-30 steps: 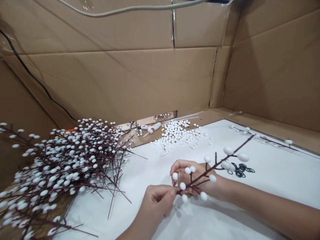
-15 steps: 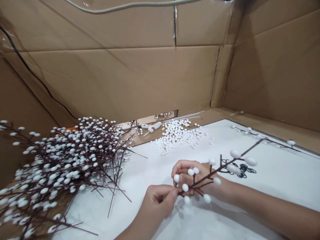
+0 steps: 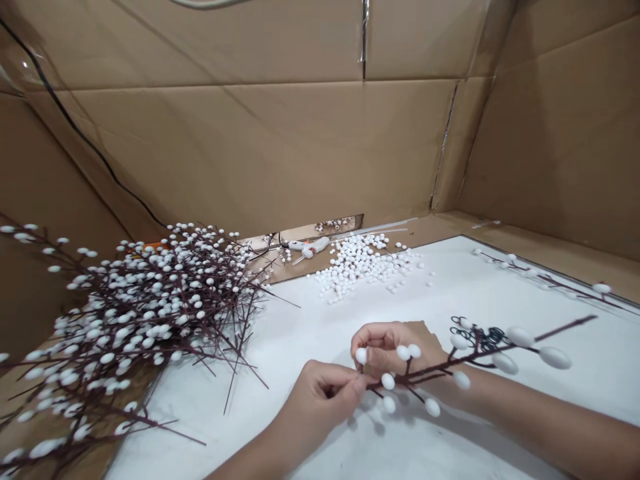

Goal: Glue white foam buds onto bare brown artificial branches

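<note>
My left hand (image 3: 320, 400) pinches the berry sprig (image 3: 425, 373) with its fingertips, my right hand (image 3: 393, 348) curled behind it. Foam beads (image 3: 363, 263) lie at twelve, branches (image 3: 150, 313) at ten

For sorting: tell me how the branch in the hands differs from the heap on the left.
The branch is single and held up; the heap is many tangled stems lying down. The branch's white beads sit sparsely; the heap's crowd together. Both have dark stems and white beads.
</note>
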Motion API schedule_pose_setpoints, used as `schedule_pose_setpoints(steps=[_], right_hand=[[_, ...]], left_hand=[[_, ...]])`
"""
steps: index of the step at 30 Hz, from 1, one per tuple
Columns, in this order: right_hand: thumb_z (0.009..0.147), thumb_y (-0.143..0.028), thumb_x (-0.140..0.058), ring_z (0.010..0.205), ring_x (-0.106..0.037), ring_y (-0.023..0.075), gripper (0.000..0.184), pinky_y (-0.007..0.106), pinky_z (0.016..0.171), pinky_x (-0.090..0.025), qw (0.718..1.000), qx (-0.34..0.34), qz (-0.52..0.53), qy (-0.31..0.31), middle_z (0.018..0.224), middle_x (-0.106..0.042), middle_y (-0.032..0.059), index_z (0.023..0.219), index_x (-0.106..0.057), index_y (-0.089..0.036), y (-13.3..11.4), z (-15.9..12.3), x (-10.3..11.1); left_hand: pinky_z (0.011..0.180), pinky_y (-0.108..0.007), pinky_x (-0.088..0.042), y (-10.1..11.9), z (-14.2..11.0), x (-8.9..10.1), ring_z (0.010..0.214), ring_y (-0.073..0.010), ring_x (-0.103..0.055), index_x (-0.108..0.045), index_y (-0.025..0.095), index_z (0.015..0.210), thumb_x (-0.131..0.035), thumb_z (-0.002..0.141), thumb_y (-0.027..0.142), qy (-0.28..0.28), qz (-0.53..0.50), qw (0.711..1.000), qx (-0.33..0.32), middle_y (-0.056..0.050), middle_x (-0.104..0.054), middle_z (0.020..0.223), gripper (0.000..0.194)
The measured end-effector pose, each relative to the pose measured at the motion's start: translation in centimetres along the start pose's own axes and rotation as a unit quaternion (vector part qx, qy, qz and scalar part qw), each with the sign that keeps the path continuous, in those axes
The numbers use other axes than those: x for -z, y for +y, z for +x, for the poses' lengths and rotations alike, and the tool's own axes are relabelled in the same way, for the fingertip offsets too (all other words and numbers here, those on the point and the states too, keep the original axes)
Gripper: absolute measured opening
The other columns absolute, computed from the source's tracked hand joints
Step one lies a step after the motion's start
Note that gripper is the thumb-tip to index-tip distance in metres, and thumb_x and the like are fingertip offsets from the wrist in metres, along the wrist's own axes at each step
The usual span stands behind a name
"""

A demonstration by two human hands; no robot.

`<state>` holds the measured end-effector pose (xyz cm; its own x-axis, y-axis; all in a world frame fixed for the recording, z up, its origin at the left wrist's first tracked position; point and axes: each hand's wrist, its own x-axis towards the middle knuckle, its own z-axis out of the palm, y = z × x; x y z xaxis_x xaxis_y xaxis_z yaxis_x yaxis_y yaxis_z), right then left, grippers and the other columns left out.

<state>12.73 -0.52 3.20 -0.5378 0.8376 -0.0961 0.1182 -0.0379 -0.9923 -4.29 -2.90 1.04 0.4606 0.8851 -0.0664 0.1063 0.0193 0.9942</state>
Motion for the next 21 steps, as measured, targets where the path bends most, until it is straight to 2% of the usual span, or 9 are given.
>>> schedule_pose_setpoints(steps=[5,8,10,14,17,19,21], right_hand=[[0.064,-0.054,-0.065,0.044,-0.04,0.0064,0.042,0.018,0.039,-0.027,0.999,0.001,0.046,-0.009,0.056,-0.052,-0.0017,0.074,-0.058,-0.014,-0.1,0.3,-0.2],[0.059,-0.057,-0.068,0.042,-0.039,0.0056,0.046,0.018,0.039,-0.026,0.994,-0.003,0.095,-0.052,0.053,-0.051,-0.0031,0.072,-0.056,-0.014,0.6,0.8,-0.2],[0.061,-0.055,-0.068,0.042,-0.037,0.0049,0.044,0.018,0.039,-0.024,0.991,0.005,0.11,-0.07,0.052,-0.051,-0.0038,0.073,-0.056,-0.014,1.0,1.0,-0.2],[0.065,-0.052,-0.067,0.039,-0.034,0.0034,0.041,0.018,0.038,-0.021,0.988,0.025,0.123,-0.089,0.05,-0.048,-0.0054,0.074,-0.057,-0.014,1.2,0.8,-0.2],[0.066,-0.05,-0.068,0.042,-0.034,0.0038,0.039,0.018,0.039,-0.02,0.985,0.024,0.142,-0.099,0.051,-0.047,-0.0051,0.075,-0.056,-0.013,1.3,0.6,-0.2],[0.066,-0.048,-0.068,0.043,-0.035,0.0042,0.038,0.018,0.039,-0.021,0.983,0.026,0.153,-0.101,0.052,-0.047,-0.0047,0.075,-0.056,-0.013,1.5,0.6,-0.3],[0.068,-0.047,-0.067,0.043,-0.034,0.0042,0.037,0.018,0.04,-0.021,0.982,0.028,0.158,-0.103,0.051,-0.047,-0.005,0.075,-0.055,-0.013,1.7,0.7,-0.3]], left_hand=[[0.045,-0.025,-0.016,0.0,0.0,0.0,0.045,-0.0071,-0.02,-0.034,0.018,0.039,-0.053,0.071,0.055,-0.019,-0.013,1.0,-0.012,0.006,-0.024,0.043,0.054],[0.048,-0.026,-0.023,0.0,-0.1,0.0,0.049,-0.0096,-0.026,-0.049,0.014,0.039,-0.055,0.068,0.059,-0.024,-0.01,1.0,-0.011,0.003,-0.03,0.044,0.053],[0.048,-0.026,-0.026,-0.2,-0.2,0.1,0.049,-0.0104,-0.028,-0.058,0.012,0.044,-0.055,0.067,0.061,-0.023,0.0,1.0,-0.001,0.002,-0.033,0.044,0.053],[0.048,-0.026,-0.027,-0.8,-0.2,0.4,0.047,-0.0086,-0.025,-0.059,0.011,0.045,-0.055,0.07,0.057,-0.036,-0.001,0.999,-0.004,0.004,-0.029,0.044,0.052],[0.054,-0.026,-0.034,-0.8,-0.2,0.4,0.049,-0.0109,-0.037,-0.062,0.01,0.048,-0.056,0.072,0.051,-0.057,-0.035,0.998,-0.015,0.001,-0.038,0.046,0.047],[0.062,-0.029,-0.039,-0.6,-0.2,0.4,0.058,-0.016,-0.049,-0.064,0.01,0.052,-0.057,0.073,0.047,-0.07,-0.061,0.995,-0.022,-0.003,-0.05,0.052,0.043],[0.068,-0.032,-0.042,-0.4,-0.2,0.3,0.065,-0.0199,-0.055,-0.063,0.011,0.051,-0.058,0.074,0.044,-0.077,-0.08,0.993,-0.025,-0.006,-0.057,0.058,0.04]])
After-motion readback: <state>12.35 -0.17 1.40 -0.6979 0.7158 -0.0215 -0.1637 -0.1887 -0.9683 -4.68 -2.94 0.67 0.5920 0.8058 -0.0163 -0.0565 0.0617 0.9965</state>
